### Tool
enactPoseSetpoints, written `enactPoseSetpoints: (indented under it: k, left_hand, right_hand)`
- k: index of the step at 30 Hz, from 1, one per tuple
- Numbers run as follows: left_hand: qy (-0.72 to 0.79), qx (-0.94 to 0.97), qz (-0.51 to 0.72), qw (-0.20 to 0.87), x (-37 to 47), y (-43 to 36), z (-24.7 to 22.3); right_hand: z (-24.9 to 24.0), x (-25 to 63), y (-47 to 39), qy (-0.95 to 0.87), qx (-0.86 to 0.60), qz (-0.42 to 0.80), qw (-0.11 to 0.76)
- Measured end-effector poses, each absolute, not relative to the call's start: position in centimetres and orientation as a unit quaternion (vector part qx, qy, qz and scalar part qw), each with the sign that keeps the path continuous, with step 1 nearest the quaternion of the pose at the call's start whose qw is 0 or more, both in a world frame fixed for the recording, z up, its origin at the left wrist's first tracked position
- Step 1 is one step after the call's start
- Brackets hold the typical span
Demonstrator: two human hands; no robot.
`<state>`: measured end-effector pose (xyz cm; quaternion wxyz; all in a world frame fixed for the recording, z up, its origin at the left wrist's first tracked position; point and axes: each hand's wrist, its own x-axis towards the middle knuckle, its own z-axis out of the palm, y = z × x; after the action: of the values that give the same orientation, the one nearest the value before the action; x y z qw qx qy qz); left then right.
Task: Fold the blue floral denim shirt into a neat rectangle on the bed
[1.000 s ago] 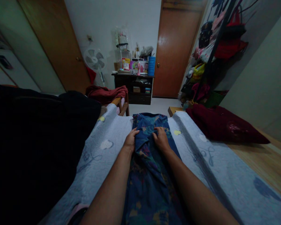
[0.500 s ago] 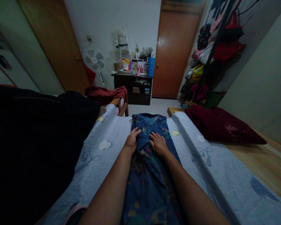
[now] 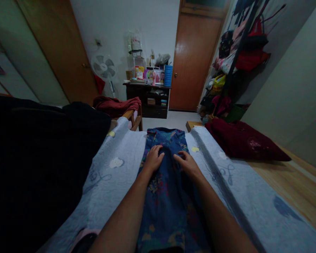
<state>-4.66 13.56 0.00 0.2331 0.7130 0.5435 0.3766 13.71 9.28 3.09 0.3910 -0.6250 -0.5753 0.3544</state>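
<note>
A blue garment (image 3: 163, 211) with a multicoloured floral print lies lengthwise before me on the bed; its exact kind is hard to tell. A dark band edges its far end. My left hand (image 3: 154, 160) rests on the cloth at the left, thumb held away from the outstretched fingers. On the right side, my right hand (image 3: 189, 164) lies against the fabric with thumb and fingers apart. Between the two hands the cloth rises in a soft fold. Both forearms cover parts of the garment's sides.
Beneath is a pale blue bedsheet (image 3: 116, 186). A large black cloth (image 3: 42, 168) covers the left. To the right sits a dark red cushion-like bundle (image 3: 239, 140) on a wooden ledge (image 3: 279, 175). Farther off are a fan (image 3: 104, 66), a dark cabinet (image 3: 134, 93) and a door (image 3: 193, 59).
My hands have come slightly nearer, and the right one has shifted to the right. The slanting crease between them has given way to a lengthwise fold. The view has turned slightly.
</note>
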Motion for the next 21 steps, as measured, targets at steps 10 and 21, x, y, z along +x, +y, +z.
enactPoseSetpoints:
  k: [10, 21]
  left_hand:
    - [0.568, 0.796, 0.169, 0.121, -4.1, 12.7, 0.1]
    - [0.589, 0.793, 0.120, 0.097, -4.0, 12.9, -1.4]
  right_hand:
    - [1.5, 14.2, 9.0, -0.615, -0.681, 0.201, 0.344]
    - [-0.4, 14.1, 8.6, -0.638, -0.696, 0.114, 0.308]
